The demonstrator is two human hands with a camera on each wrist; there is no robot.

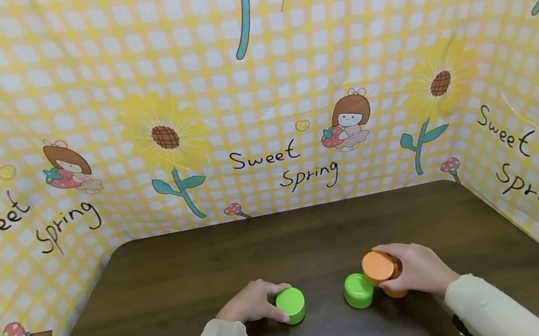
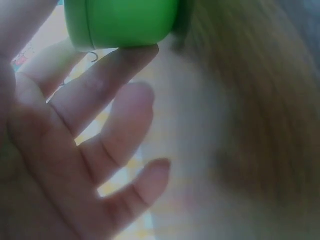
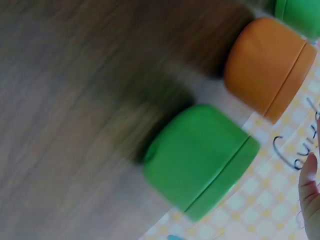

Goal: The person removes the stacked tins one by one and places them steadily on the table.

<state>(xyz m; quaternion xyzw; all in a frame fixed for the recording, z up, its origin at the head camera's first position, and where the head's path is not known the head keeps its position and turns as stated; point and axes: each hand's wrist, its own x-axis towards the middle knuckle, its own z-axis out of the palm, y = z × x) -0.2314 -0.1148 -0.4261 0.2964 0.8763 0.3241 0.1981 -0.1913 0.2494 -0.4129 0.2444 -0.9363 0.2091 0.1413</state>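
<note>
On the dark table, my left hand (image 1: 255,303) pinches a green round lidded container (image 1: 291,306) between thumb and fingers. The left wrist view shows a fingertip under this green container (image 2: 122,22), with the other fingers spread apart below. My right hand (image 1: 422,267) grips an orange round container (image 1: 377,266) by its edges, its flat top towards the head camera. Behind that hand and partly hidden is a second orange container (image 1: 396,292). Just left of it stands another green container (image 1: 358,291), overlapped by the held orange one in the head view.
A yellow-and-white checked cloth (image 1: 257,88) printed with flowers and lettering surrounds the table (image 1: 280,242) at the back and sides. In the right wrist view, a green container (image 3: 200,160) and an orange container (image 3: 267,67) show beside each other, each with a seam.
</note>
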